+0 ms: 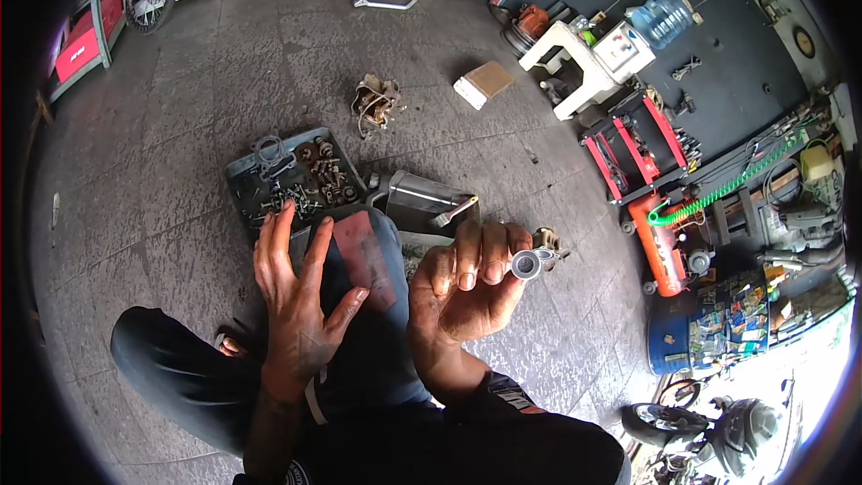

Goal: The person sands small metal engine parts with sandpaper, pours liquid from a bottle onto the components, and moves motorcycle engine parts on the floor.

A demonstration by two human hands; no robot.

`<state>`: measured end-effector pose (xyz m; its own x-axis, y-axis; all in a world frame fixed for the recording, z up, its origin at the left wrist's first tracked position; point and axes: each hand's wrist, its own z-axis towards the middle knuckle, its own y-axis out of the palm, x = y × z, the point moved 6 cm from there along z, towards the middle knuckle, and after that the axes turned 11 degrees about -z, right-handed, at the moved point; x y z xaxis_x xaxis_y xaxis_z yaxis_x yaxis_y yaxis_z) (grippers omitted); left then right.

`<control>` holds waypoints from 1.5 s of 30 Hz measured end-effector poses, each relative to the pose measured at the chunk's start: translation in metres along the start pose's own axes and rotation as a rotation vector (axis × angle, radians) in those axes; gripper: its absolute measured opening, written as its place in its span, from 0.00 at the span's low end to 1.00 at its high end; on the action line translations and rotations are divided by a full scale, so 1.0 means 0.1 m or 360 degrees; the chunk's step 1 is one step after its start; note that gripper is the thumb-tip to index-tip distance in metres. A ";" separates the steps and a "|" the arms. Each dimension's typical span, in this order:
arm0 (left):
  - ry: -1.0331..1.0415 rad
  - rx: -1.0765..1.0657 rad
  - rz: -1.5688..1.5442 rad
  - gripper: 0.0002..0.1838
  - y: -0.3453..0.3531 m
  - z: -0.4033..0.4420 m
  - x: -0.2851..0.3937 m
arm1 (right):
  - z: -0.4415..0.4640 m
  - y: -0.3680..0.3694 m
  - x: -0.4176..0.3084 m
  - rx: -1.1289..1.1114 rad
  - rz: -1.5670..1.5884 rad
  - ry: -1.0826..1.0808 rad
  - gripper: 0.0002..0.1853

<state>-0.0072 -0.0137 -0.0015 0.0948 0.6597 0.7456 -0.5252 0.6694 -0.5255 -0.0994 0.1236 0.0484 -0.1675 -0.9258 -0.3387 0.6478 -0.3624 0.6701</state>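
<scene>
Part: grey metal, hollow round end
Right hand: you pinch it, end jutting past fingertips
Left hand: splayed

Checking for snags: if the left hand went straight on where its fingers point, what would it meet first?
Probably the bolts in the tray; the left hand points at them in this view, though its height above them is hard to judge.

Bolts in tray, container right of tray, brush on container's edge
</scene>
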 end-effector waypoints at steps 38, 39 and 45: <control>-0.0028 0.0003 0.0097 0.36 0.23 -0.14 -0.06 | -0.38 -0.49 0.06 -0.0888 -0.2726 0.0765 0.10; -0.0030 0.0017 0.0097 0.36 0.23 -0.14 -0.07 | -0.40 -0.52 0.07 -0.0911 -0.2728 0.0767 0.10; -0.0074 -0.0005 0.0052 0.39 0.25 -0.11 -0.10 | -0.42 -0.63 0.07 -0.0794 -0.2717 0.0660 0.09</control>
<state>-0.0113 0.0003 -0.0264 0.0383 0.6644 0.7464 -0.5249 0.6489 -0.5508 -0.1098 0.1442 -0.0237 -0.6842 0.4924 -0.5380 0.1338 -0.6404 -0.7563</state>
